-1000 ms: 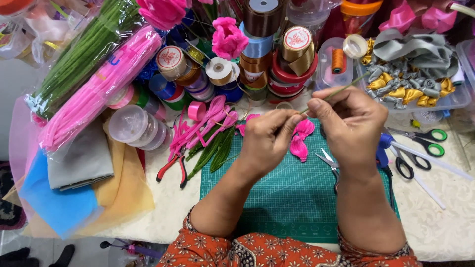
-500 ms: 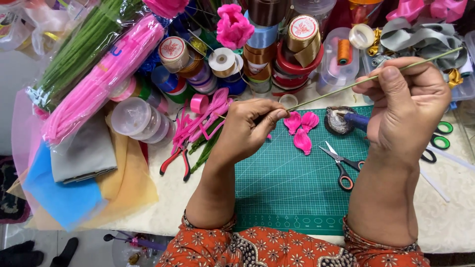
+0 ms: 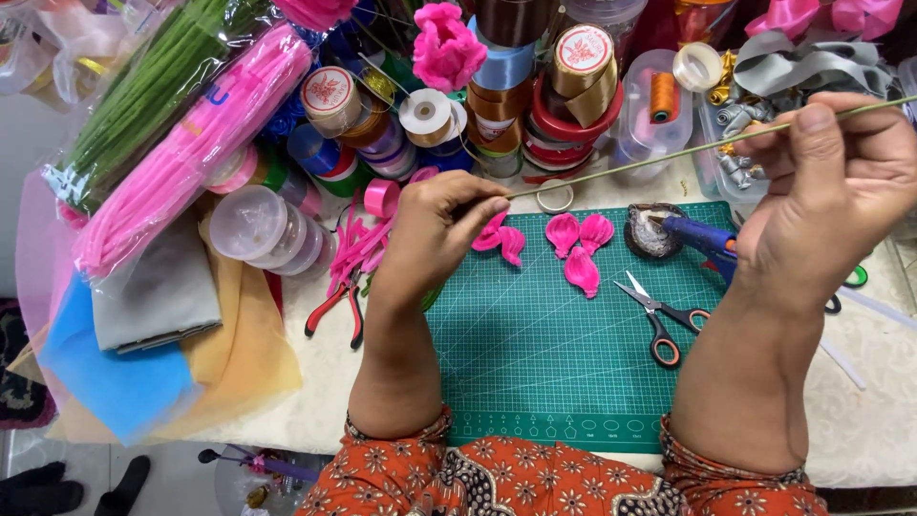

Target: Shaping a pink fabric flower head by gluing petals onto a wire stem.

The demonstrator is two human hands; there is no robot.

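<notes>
head view: the left hand (image 3: 435, 229) pinches one end of a thin green stem wire (image 3: 650, 161) between thumb and fingertips, closed narrow on it, just above the far edge of the green cutting mat (image 3: 535, 363). the right hand (image 3: 831, 191) grips the same wire further along, thumb pressed over it, so the wire runs taut and slanting up to the right between both hands. pink petals (image 3: 578, 248) lie on the mat just beyond the left hand, with scissors (image 3: 659, 320) and a blue glue gun (image 3: 702, 237) near the right wrist. to do this well, i judge the wire should be kept straight and steady, pinched near its tip so it does not spin or bend
</notes>
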